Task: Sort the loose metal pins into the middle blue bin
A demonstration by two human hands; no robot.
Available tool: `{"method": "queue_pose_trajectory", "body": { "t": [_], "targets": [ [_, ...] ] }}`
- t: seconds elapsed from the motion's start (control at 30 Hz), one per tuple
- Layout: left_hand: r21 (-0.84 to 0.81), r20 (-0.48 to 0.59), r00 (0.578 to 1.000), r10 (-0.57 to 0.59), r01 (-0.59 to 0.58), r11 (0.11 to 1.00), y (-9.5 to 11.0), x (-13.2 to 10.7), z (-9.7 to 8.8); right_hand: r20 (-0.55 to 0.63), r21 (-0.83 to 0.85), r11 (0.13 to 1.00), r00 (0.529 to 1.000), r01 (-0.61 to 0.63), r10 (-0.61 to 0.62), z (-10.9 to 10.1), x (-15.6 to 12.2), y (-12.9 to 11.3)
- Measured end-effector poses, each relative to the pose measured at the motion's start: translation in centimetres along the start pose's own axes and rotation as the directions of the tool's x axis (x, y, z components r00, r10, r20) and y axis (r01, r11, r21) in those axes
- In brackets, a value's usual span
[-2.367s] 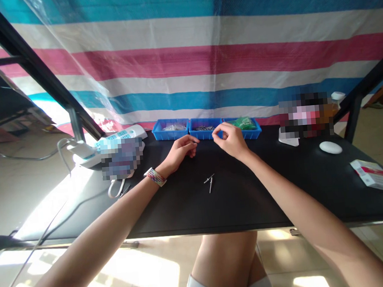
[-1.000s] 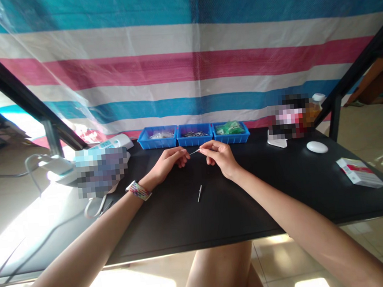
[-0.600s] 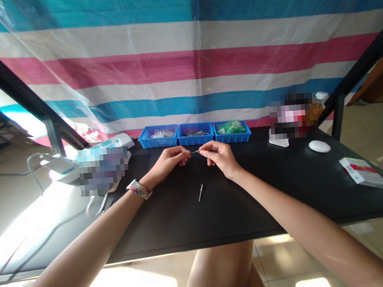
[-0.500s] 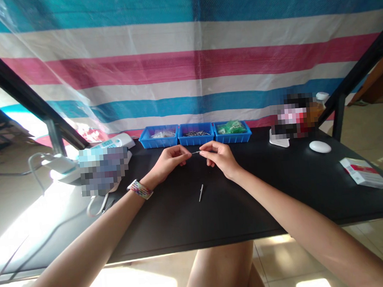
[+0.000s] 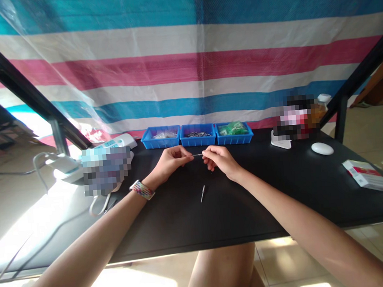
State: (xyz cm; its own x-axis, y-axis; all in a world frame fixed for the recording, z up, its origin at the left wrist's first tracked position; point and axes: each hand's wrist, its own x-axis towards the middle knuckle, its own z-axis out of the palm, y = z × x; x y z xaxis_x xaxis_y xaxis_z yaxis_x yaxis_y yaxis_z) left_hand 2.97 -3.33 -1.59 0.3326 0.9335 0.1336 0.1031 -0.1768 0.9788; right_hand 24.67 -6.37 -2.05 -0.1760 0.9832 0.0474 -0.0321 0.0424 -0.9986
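Note:
My left hand (image 5: 173, 161) and my right hand (image 5: 222, 160) meet over the middle of the black table. Between their pinched fingertips runs a thin metal rod (image 5: 197, 155), held roughly level. The left thumb and forefinger close on one end, and the right ones grip the other; both ends are hidden by fingers. Nearer to me a short silver pin-like piece (image 5: 202, 194) lies on the tabletop, thicker along one part. Just beyond the hands stand three blue bins, the middle bin (image 5: 198, 141) holding a pile of silver metal pieces.
The left bin (image 5: 161, 143) has clear bags, the right bin (image 5: 236, 139) green-looking bags. A power strip (image 5: 125, 141) and cables lie left. At right are a white mouse (image 5: 322, 148), a red-and-white box (image 5: 368, 175) and a bottle (image 5: 323, 99). A striped sheet (image 5: 185, 68) hangs behind.
My fingertips have drawn slightly apart, so more of the thin rod shows between them. The whole view has shifted a little; the piece on the table lies as before.

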Motion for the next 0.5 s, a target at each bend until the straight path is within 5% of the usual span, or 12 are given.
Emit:
{"method": "queue_pose_trajectory", "body": {
  "t": [0.5],
  "targets": [
    [-0.071,0.126,0.991,-0.045,0.054,0.996,0.31,-0.13,-0.22,-0.091,-0.056,0.984,0.981,0.168,-0.173,0.09,-0.35,0.26]
  ]
}}
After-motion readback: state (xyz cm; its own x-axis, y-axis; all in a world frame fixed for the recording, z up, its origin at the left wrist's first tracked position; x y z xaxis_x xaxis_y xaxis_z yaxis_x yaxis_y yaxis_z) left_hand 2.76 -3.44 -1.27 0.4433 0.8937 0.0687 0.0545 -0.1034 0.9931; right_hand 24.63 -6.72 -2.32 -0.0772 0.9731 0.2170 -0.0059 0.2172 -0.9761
